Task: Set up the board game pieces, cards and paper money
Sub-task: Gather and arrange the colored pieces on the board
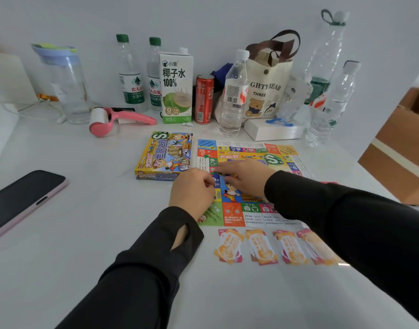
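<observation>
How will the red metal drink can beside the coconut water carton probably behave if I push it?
The red metal drink can is tall, narrow and upright, so a high push would probably tip it. Once down, its round body would likely roll on the smooth white table. Its fill, hence weight, cannot be told.

Reaches forward with both arms in black sleeves (142,269), forearms converging toward the middle. Holds the left hand (191,191) back up, fingers curled under toward the right, with whatever they may pinch hidden from view. Lays the right hand (244,176) palm down and low, fingers stretched leftward just beyond the left knuckles.
</observation>
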The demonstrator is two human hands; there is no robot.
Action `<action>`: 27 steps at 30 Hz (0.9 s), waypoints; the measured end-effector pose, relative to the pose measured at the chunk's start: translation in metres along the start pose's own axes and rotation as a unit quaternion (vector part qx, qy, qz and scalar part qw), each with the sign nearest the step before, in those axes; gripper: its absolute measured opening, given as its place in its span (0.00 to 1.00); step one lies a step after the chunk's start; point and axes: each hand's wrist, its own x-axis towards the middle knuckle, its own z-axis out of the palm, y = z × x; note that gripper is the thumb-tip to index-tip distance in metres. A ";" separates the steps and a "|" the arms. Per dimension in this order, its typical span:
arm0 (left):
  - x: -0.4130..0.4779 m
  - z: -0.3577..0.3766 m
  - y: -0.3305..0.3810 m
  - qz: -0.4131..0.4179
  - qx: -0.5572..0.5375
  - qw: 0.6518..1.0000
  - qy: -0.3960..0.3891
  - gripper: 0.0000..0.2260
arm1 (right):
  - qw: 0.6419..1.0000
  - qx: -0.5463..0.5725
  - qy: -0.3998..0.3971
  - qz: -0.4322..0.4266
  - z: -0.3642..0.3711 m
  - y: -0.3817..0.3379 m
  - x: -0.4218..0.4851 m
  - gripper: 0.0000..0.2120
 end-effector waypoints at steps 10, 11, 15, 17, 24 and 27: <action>-0.002 -0.002 0.001 -0.005 -0.004 1.000 0.012 0.07 | 1.000 0.017 -0.005 0.015 -0.005 0.008 -0.046 0.18; -0.002 -0.002 0.000 -0.013 -0.016 1.000 0.017 0.07 | 1.000 0.021 0.008 0.018 -0.006 0.007 -0.047 0.17; -0.001 -0.003 0.001 -0.044 -0.050 0.997 0.027 0.07 | 0.997 0.033 0.060 0.041 -0.009 -0.003 -0.029 0.18; 0.001 -0.004 0.000 -0.057 -0.063 0.996 0.039 0.07 | 0.996 0.054 0.041 0.057 -0.011 -0.008 -0.007 0.19; 0.003 -0.004 0.000 -0.083 -0.085 0.992 0.047 0.07 | 0.995 0.080 -0.025 0.060 -0.019 -0.021 0.048 0.22; 0.004 -0.003 -0.002 -0.089 -0.077 0.991 0.059 0.07 | 0.996 0.076 -0.032 0.045 -0.008 -0.018 0.054 0.20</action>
